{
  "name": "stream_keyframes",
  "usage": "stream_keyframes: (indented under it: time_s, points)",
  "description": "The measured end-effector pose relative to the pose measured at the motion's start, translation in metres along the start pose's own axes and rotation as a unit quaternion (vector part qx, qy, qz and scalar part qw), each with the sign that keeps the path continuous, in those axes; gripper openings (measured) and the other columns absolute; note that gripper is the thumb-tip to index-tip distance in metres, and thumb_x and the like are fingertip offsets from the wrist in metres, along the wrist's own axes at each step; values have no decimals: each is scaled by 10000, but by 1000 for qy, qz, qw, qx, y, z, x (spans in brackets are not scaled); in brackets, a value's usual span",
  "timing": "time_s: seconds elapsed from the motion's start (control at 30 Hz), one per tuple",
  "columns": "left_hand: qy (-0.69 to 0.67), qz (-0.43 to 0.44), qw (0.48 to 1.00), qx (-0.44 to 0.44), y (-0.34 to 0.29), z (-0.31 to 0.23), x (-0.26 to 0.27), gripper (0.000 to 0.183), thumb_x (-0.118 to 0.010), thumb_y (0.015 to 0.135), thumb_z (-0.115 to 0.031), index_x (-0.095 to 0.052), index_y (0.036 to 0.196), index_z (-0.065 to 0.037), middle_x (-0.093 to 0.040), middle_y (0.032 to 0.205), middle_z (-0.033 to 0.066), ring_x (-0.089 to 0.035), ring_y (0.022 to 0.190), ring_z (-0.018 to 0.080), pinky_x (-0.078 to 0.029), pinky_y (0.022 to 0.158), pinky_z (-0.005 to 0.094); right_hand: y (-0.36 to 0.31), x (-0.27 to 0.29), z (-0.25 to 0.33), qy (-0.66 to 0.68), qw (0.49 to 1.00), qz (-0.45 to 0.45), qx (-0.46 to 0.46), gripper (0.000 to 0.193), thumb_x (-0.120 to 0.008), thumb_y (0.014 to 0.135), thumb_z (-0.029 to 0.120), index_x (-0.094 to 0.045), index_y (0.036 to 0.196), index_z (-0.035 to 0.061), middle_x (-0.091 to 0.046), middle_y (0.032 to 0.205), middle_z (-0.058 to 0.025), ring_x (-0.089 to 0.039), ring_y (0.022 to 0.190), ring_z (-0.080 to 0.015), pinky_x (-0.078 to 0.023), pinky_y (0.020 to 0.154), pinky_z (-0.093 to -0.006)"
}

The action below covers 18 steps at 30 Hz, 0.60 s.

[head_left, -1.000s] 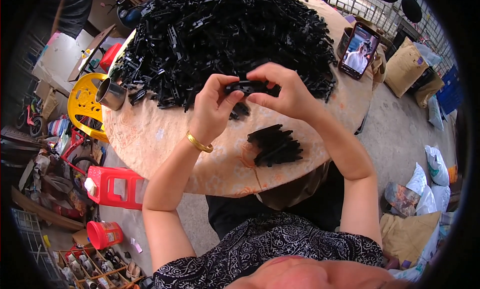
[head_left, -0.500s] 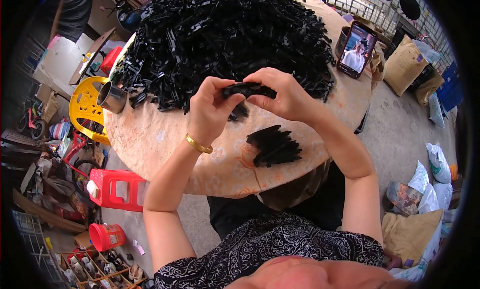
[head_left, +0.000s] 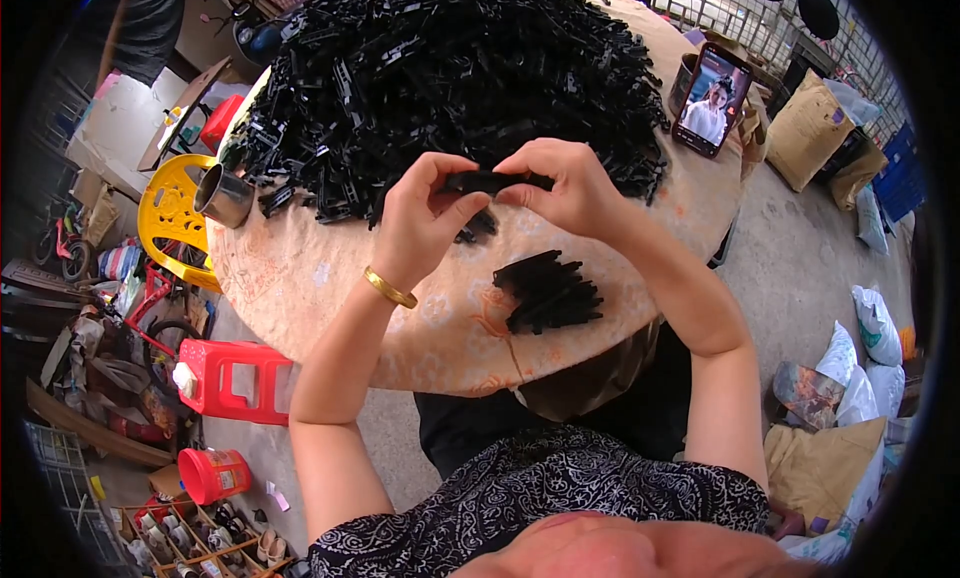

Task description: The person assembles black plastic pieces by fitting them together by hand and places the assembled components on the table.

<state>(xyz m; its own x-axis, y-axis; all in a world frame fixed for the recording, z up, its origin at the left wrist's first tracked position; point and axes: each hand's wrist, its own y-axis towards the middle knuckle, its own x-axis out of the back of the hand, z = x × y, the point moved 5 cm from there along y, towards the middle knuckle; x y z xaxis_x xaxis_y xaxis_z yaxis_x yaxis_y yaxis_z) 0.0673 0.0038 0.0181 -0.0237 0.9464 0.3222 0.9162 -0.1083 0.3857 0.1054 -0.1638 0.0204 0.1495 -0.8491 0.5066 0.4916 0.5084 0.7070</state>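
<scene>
Both my hands are raised over the near side of a round table (head_left: 290,293) with a peach patterned cloth. Between them lies a long, narrow black plastic piece (head_left: 478,182), held level. My left hand (head_left: 425,218) pinches its left end between thumb and fingers. At its right end, my right hand (head_left: 568,190) has a similar pinch, and the fingers hide part of the piece. Just beyond rises a big heap of black plastic pieces (head_left: 440,88). Nearer to me, several slim black pieces lie side by side in a small bundle (head_left: 550,296).
A phone (head_left: 712,103) leans upright at the table's right. On the left edge lies a metal cup (head_left: 224,195), tilted. A yellow chair (head_left: 172,213), a red stool (head_left: 235,378) and a red bucket (head_left: 213,475) stand to the left. Sacks (head_left: 815,128) stand on the right.
The black piece has been turned slightly between my fingers and now shows a thinner, straighter side. My left wrist has shifted a little left. The bundle and heap look the same.
</scene>
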Motion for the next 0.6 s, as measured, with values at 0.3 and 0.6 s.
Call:
stream_keyframes:
  time_s: [0.3,0.6]
  points:
    - [95,343,932,69,-21,6,-41,228,-718,761,-233,-651,833,-26,-641,786,88,-597,719,200,-481,669,289,-6,1,-22,-203,977,41,-44,181,-702,769,180,-666,901,61,-615,836,-42,-593,786,-203,-492,682,-304]
    - [454,37,868,-198,9,13,-35,169,-656,705,-27,-652,873,-48,-572,1006,73,-516,936,272,-478,766,356,-15,-28,-16,-366,925,94,35,62,-622,683,124,-624,716,72,-554,854,-41,-531,822,-225,-467,645,-328]
